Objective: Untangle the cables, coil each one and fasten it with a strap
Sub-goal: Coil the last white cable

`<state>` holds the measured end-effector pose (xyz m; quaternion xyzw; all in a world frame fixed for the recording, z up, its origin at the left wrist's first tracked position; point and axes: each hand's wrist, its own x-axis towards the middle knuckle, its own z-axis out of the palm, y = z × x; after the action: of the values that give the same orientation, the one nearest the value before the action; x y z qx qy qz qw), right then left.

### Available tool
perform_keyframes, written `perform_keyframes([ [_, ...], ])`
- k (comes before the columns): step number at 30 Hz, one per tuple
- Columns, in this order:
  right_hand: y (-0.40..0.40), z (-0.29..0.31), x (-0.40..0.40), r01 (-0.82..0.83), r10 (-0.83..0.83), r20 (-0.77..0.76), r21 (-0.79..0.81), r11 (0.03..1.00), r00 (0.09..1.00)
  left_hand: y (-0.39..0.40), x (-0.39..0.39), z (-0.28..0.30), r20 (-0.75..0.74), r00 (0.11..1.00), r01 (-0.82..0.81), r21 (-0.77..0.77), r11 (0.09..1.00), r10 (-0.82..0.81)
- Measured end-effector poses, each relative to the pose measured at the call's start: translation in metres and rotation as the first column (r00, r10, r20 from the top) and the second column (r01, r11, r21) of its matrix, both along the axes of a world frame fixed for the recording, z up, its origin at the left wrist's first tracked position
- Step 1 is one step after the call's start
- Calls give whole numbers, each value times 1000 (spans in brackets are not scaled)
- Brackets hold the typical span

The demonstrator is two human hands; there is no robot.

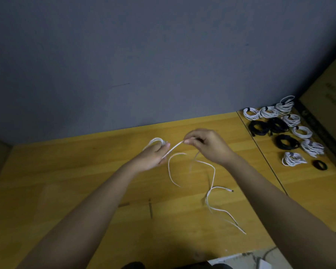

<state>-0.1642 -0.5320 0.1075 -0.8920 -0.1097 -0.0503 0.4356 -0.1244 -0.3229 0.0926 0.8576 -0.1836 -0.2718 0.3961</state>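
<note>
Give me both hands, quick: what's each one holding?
Left hand: grips coiled loops of the white cable.
Right hand: pinches the same cable's loose run.

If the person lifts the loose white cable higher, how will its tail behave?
The white cable is probably floppy: its tail snakes in loose curves on the table. Likely light, since the right hand pinches it with fingertips. The left hand holds its loops.
</note>
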Motion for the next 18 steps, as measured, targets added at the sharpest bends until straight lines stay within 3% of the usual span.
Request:
perform_keyframes([
  [2, -3, 0, 10, -11, 11, 8, 39, 999, 1000, -5, -17, 24, -153, 985, 54, -194, 980, -85],
  [5, 22, -16, 12, -1, 40, -117, 315, 949, 992, -13, -24, 51, -216, 963, 57, -427, 903, -163],
  [7, 40, -33, 5, 73, 27, -221, 435, 897, 975, -14, -21, 58, -279, 955, -86, -576, 813, -97],
  [9, 52, -48, -8, 132, 25, -346, 424, 896, 938, -14, -15, 54, -281, 960, -194, -654, 731, 4],
  [12, 64, -57, -22, 108, 82, -504, 337, 935, 860, -22, -5, 36, -141, 961, -273, -596, 755, 236],
  [15, 66, -49, -27, -104, 140, -394, 111, 988, 908, -32, 5, 15, -82, 939, -328, -497, 804, 333],
  [18, 53, -34, -33, -172, 153, -279, -45, 984, 948, -27, 16, -5, 102, 958, -237, -250, 939, 269],
])
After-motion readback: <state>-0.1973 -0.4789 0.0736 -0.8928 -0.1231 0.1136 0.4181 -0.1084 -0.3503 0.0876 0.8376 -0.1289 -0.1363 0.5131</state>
